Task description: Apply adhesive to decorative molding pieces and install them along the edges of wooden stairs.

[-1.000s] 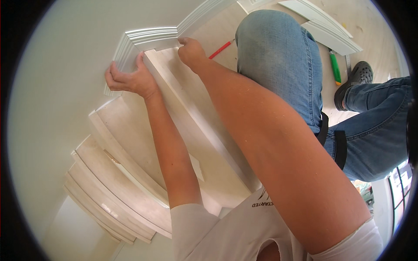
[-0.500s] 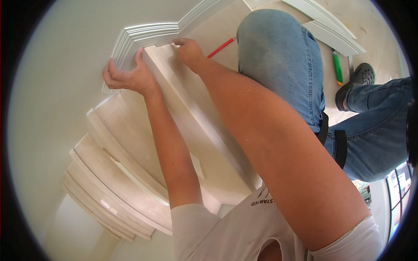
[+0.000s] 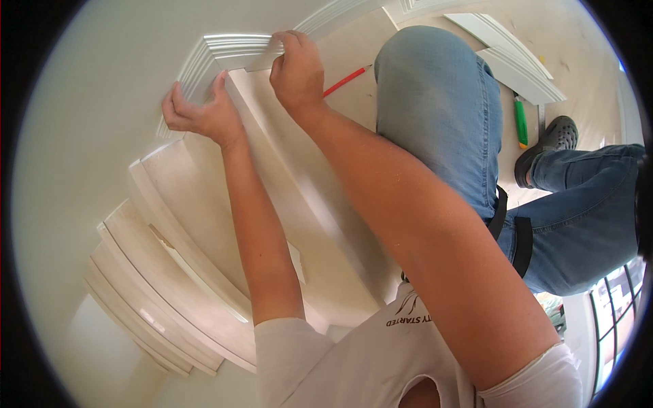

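A white ridged skirting moulding (image 3: 239, 46) runs along the wall with angled joints, just above the top stair tread (image 3: 306, 204). My left hand (image 3: 204, 119) grips the lower left length of moulding, fingers curled on its outer side and thumb against it near the step's corner. My right hand (image 3: 297, 75) has its fingertips bent over the moulding's top at the right-hand joint; its grip is partly hidden. A red pencil (image 3: 345, 80) lies on the floor beside my right hand.
Curved pale stairs (image 3: 177, 265) descend at lower left. My bent jeans-clad knee (image 3: 435, 88) rests at the right. Beyond it lie white moulding offcuts (image 3: 517, 71), a green-handled knife (image 3: 521, 122) and a metal strip (image 3: 541, 115) near my shoe (image 3: 554, 143). A gridded window (image 3: 615, 313) shows lower right.
My right hand has moved upward from beside the step to over the moulding's top edge. My left hand has risen slightly. The view has shifted a little.
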Tool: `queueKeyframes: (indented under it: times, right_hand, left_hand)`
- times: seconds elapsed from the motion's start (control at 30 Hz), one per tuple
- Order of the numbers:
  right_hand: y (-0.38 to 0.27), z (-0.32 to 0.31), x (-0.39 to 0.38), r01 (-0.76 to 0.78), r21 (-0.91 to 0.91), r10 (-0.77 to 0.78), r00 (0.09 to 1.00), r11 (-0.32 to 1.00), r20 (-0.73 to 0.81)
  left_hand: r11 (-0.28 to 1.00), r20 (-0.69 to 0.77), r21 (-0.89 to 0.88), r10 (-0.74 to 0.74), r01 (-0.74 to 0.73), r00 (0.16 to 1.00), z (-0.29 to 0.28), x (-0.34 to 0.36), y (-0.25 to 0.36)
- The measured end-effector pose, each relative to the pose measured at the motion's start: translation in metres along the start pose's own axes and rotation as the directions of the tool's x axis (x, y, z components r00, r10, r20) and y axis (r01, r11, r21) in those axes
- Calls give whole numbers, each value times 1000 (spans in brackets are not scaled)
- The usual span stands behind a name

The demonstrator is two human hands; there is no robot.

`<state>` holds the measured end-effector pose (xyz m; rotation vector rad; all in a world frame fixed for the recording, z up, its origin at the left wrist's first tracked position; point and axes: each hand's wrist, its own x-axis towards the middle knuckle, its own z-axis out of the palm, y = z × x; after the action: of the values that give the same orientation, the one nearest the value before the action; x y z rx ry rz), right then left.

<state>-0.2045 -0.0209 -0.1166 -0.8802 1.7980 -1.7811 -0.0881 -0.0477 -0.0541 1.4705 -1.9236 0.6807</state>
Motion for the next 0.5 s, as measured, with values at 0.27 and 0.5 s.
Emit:
queueKeyframes:
  times: [0.27,0.5]
  right_hand:
    - [12,2,9,-74,80,67,994,994,87]
    - [12,-7,15,-139,2,135,968,990,212]
  left_hand:
    - [1000,16,4,-28,28,999,2,2,3]
    - [998,-2,37,57,-57,998,3,0,-6]
